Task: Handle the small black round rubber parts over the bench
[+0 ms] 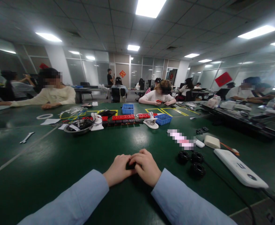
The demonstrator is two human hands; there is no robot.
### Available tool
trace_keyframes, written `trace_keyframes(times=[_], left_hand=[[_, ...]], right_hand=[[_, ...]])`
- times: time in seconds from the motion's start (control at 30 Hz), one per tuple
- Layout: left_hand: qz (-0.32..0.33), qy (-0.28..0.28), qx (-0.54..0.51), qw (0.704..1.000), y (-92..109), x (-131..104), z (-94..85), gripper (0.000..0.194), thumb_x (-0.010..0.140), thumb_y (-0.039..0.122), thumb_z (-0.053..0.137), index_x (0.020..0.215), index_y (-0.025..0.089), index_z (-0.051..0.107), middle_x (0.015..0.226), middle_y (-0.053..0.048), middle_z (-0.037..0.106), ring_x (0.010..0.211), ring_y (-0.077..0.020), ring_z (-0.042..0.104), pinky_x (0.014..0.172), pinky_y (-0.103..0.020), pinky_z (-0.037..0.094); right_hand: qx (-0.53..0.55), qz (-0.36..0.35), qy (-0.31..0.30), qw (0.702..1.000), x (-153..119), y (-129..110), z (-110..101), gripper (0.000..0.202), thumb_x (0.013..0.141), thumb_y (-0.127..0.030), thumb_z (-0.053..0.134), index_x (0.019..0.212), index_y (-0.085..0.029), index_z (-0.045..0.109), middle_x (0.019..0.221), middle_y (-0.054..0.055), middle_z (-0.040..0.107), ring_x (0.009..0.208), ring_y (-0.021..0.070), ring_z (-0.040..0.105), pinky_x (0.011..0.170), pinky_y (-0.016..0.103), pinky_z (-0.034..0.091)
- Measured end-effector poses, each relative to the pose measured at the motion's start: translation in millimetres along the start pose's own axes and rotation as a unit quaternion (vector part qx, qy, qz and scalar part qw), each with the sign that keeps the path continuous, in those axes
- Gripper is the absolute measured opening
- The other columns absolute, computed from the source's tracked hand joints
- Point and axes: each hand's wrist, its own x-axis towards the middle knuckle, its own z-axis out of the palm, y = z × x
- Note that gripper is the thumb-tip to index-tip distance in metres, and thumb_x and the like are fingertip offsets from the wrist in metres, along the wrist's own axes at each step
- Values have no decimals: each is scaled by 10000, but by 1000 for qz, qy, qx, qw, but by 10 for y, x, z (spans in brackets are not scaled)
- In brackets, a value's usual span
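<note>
My left hand (pixel 119 170) and my right hand (pixel 147 167) meet low over the green table (pixel 81 156), fingers curled towards each other and touching. Between them shows a dark patch, maybe a small black part, mostly covered by the fingers; I cannot make out what it is. To the right of my right hand lie three black round parts with a hole in the middle: one black ring-shaped part (pixel 183 157), a second black ring-shaped part (pixel 197 157) and a third black ring-shaped part (pixel 197 169).
A white elongated device (pixel 241 168) with a cable lies at right, near a cream box (pixel 211 142). Ahead are red power strips (pixel 123 117), a blue bin (pixel 163 119), a white clamp (pixel 150 121) and a metal bowl (pixel 77 130) of cables. A wrench (pixel 27 137) lies left. People sit opposite.
</note>
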Motion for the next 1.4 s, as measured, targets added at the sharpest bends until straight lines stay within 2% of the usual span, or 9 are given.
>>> trace_keyframes(times=[0.07, 0.17, 0.33, 0.5, 0.6, 0.73, 0.9, 1.4], left_hand=[[0, 0, 1, 1000, 7, -1, -2, 200, 728, 398, 596, 756, 202, 565, 772, 11, 603, 759, -198, 540, 673, -283, 353], [-2, 3, 2, 1000, 12, -9, -11, 274, 736, 474, 582, 762, 202, 565, 768, 7, 593, 738, -195, 540, 665, -285, 352], [-4, 1, -4, 1000, 15, -21, -32, 291, 715, 479, 612, 750, 198, 545, 749, 19, 582, 736, -182, 535, 659, -275, 350], [-7, 0, -6, 1000, 10, -18, -30, 251, 725, 430, 607, 751, 190, 538, 753, 11, 579, 738, -188, 532, 669, -282, 350], [-12, -3, -4, 1000, -3, -18, -22, 252, 715, 420, 615, 771, 185, 543, 779, -3, 583, 759, -201, 535, 687, -292, 354], [-16, -6, 0, 1000, -5, -16, -22, 255, 708, 425, 615, 758, 187, 539, 773, -9, 580, 760, -207, 534, 684, -296, 357], [-15, -8, 0, 1000, 25, -13, -33, 260, 730, 443, 585, 729, 192, 521, 749, -3, 574, 745, -196, 530, 673, -294, 362], [-15, -5, 8, 1000, 50, -15, -41, 249, 744, 433, 569, 725, 190, 517, 745, -7, 571, 737, -189, 527, 662, -294, 355]], right_hand=[[2, -18, 12, 1000, -14, -11, -2, 294, 677, 19, 452, 649, -212, 631, 867, -29, 668, 843, 178, 466, 786, 328, 360], [7, -35, 64, 997, -35, -27, -21, 295, 654, 28, 443, 578, -210, 601, 901, -27, 653, 900, 188, 462, 818, 337, 357], [-5, 15, 111, 994, -30, -19, -40, 276, 647, 15, 445, 697, -203, 607, 905, 28, 608, 905, 195, 469, 816, 347, 377], [-16, 60, 101, 993, -19, -44, -60, 148, 710, -126, 559, 840, -180, 607, 928, 62, 580, 930, 218, 472, 833, 370, 377], [-30, 81, 91, 992, -19, -76, -79, 240, 704, -248, 641, 929, -175, 601, 1000, 79, 567, 972, 240, 463, 850, 386, 375], [-59, 103, 86, 989, -9, -69, -77, 366, 686, -333, 687, 997, -169, 586, 1036, 90, 565, 995, 250, 465, 858, 390, 373], [-94, 116, 34, 988, 2, -23, -42, 155, 729, -314, 660, 782, -177, 609, 811, 50, 595, 849, 210, 500, 756, 344, 396], [-85, 110, 36, 990, -1, -15, -18, 132, 731, -271, 657, 782, -167, 594, 792, 41, 587, 817, 193, 501, 722, 315, 404]])
